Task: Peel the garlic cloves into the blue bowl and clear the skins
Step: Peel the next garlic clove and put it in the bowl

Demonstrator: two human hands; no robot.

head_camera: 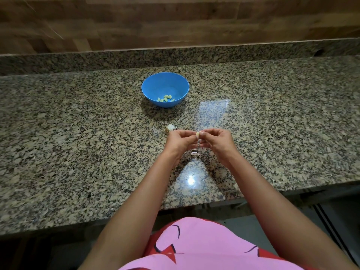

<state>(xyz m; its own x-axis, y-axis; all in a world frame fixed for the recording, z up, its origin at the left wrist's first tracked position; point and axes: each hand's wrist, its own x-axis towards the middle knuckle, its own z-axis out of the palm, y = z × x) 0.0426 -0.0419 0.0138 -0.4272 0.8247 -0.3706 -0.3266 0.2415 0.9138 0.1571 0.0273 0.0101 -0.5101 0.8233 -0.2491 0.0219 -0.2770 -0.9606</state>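
Observation:
A blue bowl stands on the granite counter with several peeled garlic cloves in it. Nearer to me, my left hand and my right hand meet above the counter and pinch one pale garlic clove between their fingertips. A strip of skin hangs below the clove. Loose skins lie on the counter under my hands. Part of a garlic bulb lies just beyond my left hand.
A granite upstand and a wooden wall run along the back. The counter's front edge is close to my body.

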